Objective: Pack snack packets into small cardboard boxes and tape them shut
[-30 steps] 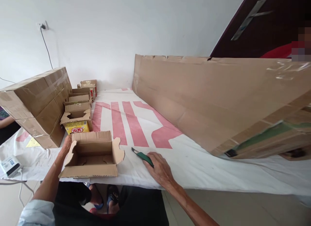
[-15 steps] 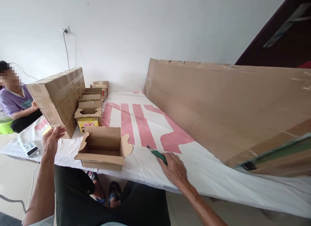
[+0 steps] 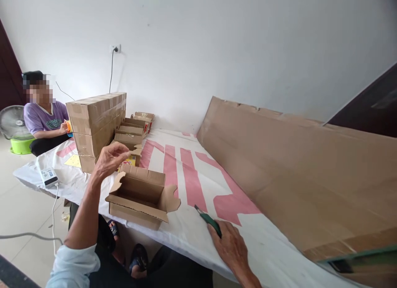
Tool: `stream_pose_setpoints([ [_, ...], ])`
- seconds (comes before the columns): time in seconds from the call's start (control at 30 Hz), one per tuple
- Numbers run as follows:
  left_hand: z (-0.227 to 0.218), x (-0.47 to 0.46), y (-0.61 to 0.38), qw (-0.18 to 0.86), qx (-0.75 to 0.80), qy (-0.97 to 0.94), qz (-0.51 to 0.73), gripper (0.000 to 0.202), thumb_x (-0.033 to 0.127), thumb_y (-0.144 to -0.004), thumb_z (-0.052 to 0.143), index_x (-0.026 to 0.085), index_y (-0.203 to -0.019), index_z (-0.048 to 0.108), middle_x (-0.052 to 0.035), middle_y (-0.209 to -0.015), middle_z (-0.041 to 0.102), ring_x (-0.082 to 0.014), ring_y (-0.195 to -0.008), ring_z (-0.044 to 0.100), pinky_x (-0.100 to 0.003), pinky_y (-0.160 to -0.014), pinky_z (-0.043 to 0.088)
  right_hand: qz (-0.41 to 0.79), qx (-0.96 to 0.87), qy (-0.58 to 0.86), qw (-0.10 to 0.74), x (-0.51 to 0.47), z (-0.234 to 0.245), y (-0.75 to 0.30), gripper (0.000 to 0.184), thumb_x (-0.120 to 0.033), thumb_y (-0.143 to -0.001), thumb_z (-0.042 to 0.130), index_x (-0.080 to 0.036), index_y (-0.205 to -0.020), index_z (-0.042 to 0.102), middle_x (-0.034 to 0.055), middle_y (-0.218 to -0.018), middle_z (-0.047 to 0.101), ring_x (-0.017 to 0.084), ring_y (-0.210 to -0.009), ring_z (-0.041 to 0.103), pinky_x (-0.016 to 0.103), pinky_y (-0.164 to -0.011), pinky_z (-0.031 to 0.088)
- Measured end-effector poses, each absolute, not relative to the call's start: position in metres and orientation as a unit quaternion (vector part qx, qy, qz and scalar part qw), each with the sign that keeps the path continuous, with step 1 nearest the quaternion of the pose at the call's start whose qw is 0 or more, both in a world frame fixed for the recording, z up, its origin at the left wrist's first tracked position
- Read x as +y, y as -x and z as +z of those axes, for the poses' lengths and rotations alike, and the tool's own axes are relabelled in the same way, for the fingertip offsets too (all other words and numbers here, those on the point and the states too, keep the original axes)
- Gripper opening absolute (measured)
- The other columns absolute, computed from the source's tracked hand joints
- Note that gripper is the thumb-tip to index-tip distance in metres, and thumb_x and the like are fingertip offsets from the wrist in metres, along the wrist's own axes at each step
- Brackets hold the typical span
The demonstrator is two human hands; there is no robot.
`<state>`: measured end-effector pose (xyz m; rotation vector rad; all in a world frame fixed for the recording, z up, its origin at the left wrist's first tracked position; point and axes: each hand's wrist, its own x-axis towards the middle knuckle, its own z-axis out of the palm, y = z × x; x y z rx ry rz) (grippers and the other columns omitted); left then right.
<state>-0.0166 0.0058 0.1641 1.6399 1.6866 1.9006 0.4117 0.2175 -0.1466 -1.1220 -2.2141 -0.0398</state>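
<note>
My right hand [image 3: 230,243] rests on the cloth, closed around a green utility knife [image 3: 211,222] whose blade points forward and left. My left hand [image 3: 112,159] is raised behind the left side of an open, upright cardboard box [image 3: 136,213], fingers loosely curved and apart with nothing visible in them. The box's flaps are spread outward and the inside that shows is bare. Partly hidden behind my left hand is a yellow printed box [image 3: 132,160] in another open carton.
Taped cartons [image 3: 98,118] are stacked at the left, beside a row of open cartons [image 3: 128,137]. A large cardboard sheet [image 3: 279,168] leans along the right. A white device [image 3: 49,177] with a cable and a yellow sheet [image 3: 73,160] lie left. A person [image 3: 46,114] sits beyond.
My left hand has moved right, from beside the stacked cartons to behind the open box. The view has swung left. My right hand keeps the knife.
</note>
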Motion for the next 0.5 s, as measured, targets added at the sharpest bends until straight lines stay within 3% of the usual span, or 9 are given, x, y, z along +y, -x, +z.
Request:
stream_pose_setpoints([
  [0.13, 0.142, -0.021, 0.011, -0.024, 0.669, -0.601, 0.437, 0.015, 0.034, -0.084, 0.083, 0.023, -0.093, 0.078, -0.0079, -0.117, 0.074, -0.0245, -0.105, 0.074, -0.035, -0.087, 0.062, -0.022, -0.841, 0.429, 0.329, 0.218, -0.147, -0.411, 0.039, -0.05, -0.104, 0.045, -0.02, -0.105, 0.071, 0.0153, -0.1, 0.075, 0.035, -0.094, 0.068, 0.046, -0.081, 0.052],
  [0.27, 0.111, -0.044, 0.002, -0.015, 0.753, -0.587, 0.295, 0.046, 0.033, -0.078, 0.087, 0.026, -0.123, 0.076, -0.0141, -0.152, 0.061, -0.0374, -0.13, 0.069, -0.053, -0.107, 0.06, -0.027, -0.841, 0.428, 0.33, 0.216, -0.145, -0.41, 0.039, -0.049, -0.104, 0.046, -0.02, -0.107, 0.071, 0.0152, -0.099, 0.075, 0.034, -0.093, 0.068, 0.044, -0.079, 0.052],
  [0.37, 0.092, -0.056, -0.001, 0.009, 0.783, -0.568, 0.255, 0.053, 0.026, -0.088, 0.071, 0.027, -0.141, 0.068, -0.0154, -0.149, 0.065, -0.0369, -0.127, 0.072, -0.055, -0.108, 0.059, -0.028, -0.84, 0.428, 0.331, 0.215, -0.143, -0.41, 0.039, -0.048, -0.105, 0.046, -0.019, -0.111, 0.071, 0.0158, -0.102, 0.075, 0.034, -0.094, 0.068, 0.043, -0.078, 0.052],
  [0.5, 0.074, -0.071, -0.001, 0.019, 0.765, -0.571, 0.297, 0.045, 0.023, -0.1, 0.047, 0.023, -0.14, 0.069, -0.0143, -0.14, 0.074, -0.0322, -0.128, 0.073, -0.052, -0.113, 0.057, -0.021, -0.84, 0.434, 0.326, 0.215, -0.141, -0.409, 0.039, -0.048, -0.104, 0.046, -0.019, -0.113, 0.07, 0.0167, -0.107, 0.075, 0.035, -0.096, 0.068, 0.045, -0.079, 0.053],
])
